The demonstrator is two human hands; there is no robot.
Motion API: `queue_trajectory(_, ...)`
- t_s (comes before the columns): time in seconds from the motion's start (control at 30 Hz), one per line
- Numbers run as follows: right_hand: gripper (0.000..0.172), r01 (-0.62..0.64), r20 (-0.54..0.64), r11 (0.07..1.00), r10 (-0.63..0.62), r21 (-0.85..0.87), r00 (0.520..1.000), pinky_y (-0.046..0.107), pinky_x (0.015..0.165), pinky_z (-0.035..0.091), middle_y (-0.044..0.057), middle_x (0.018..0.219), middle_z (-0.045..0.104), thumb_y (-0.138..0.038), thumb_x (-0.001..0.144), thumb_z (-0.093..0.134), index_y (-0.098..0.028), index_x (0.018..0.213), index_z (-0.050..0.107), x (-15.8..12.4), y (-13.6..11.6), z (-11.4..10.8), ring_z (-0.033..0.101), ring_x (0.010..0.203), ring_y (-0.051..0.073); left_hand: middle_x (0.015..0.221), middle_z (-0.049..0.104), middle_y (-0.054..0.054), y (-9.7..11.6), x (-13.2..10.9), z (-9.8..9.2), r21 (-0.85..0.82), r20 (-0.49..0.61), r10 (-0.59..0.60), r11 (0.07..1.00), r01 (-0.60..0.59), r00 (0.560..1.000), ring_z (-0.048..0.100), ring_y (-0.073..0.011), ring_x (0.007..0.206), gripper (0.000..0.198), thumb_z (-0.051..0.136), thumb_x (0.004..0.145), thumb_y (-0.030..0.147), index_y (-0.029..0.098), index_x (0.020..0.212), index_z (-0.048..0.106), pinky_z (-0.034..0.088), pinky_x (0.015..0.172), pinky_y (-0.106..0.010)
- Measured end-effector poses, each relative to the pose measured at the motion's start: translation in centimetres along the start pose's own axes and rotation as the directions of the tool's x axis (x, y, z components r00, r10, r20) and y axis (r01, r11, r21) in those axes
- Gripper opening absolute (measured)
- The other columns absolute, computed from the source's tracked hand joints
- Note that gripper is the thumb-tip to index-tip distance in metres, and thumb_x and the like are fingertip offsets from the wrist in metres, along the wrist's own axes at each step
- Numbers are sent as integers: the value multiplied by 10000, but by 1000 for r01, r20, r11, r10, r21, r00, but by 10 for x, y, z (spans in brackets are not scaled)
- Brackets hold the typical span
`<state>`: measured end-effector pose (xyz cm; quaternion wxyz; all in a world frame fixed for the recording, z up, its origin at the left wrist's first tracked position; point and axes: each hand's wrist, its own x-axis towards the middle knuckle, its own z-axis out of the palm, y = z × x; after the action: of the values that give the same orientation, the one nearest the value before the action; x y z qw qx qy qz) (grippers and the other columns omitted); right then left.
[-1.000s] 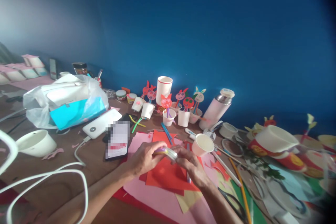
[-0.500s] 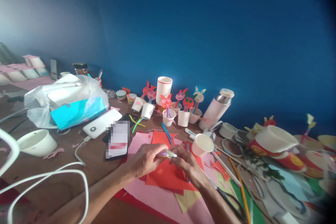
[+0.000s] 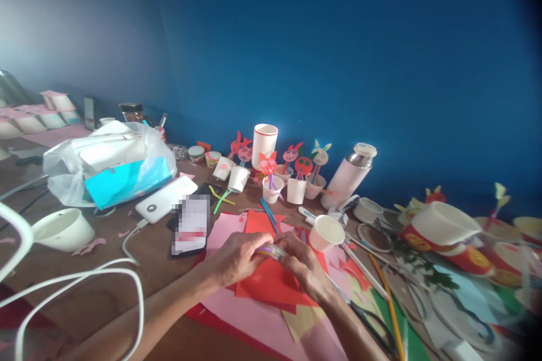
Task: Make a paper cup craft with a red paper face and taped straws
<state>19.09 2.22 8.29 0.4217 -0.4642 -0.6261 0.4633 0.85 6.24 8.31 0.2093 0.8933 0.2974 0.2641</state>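
Note:
My left hand (image 3: 235, 258) and my right hand (image 3: 305, 267) meet over a red paper sheet (image 3: 271, 285), fingers pinched together on a small roll of tape (image 3: 271, 250) with a purple and yellow edge. The red sheet lies on pink paper (image 3: 254, 316) on the brown table. A tipped white paper cup (image 3: 325, 232) lies just past my right hand. A phone (image 3: 190, 224) lies left of my left hand.
Paper cups with animal faces on straws (image 3: 292, 172) stand at the back by a tall stack of cups (image 3: 265, 144) and a pink flask (image 3: 349, 176). A plastic bag (image 3: 108, 163), a white bowl (image 3: 63, 229) and a white cable (image 3: 84, 287) lie left. Bowls, pencils and scissors (image 3: 372, 327) crowd the right.
The roll has turned edge-on between my fingers, and both hands have closed in a little tighter around it. The view has shifted slightly.

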Motion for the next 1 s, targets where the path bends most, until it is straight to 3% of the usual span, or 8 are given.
queue_trajectory(0.17,75,7,-2,1000,-7,-10,1000,296,673,377,24,911,562,-214,689,485,-206,686,560,0,-1,-2,493,773,180,823,662,-31,2,2,-2,-35,7,-1,999,1,1000,618,-138,712,120,473,862,192,197,959,544,431,652,-208)
queue_trajectory(0.43,138,29,28,998,-31,56,999,288,666,382,33,951,575,-185,683,483,-198,767,592,0,6,-4,512,782,181,794,651,-21,-5,3,1,-28,-29,-17,999,17,999,608,-134,689,117,492,844,167,195,943,548,423,638,-206)
queue_trajectory(0.77,64,-2,-45,998,5,64,999,272,642,392,18,869,575,-264,741,542,-208,711,542,2,8,0,503,742,166,861,672,-35,0,10,2,-67,-8,-10,998,10,1000,621,-149,736,217,502,829,147,205,1028,566,430,660,-213)
queue_trajectory(1.0,46,35,-28,994,-32,106,999,294,696,405,39,956,570,-233,708,525,-206,727,557,2,10,-5,523,847,200,816,674,-19,0,17,-3,-164,29,-73,983,77,997,610,-133,701,173,550,786,131,181,935,621,430,652,-190)
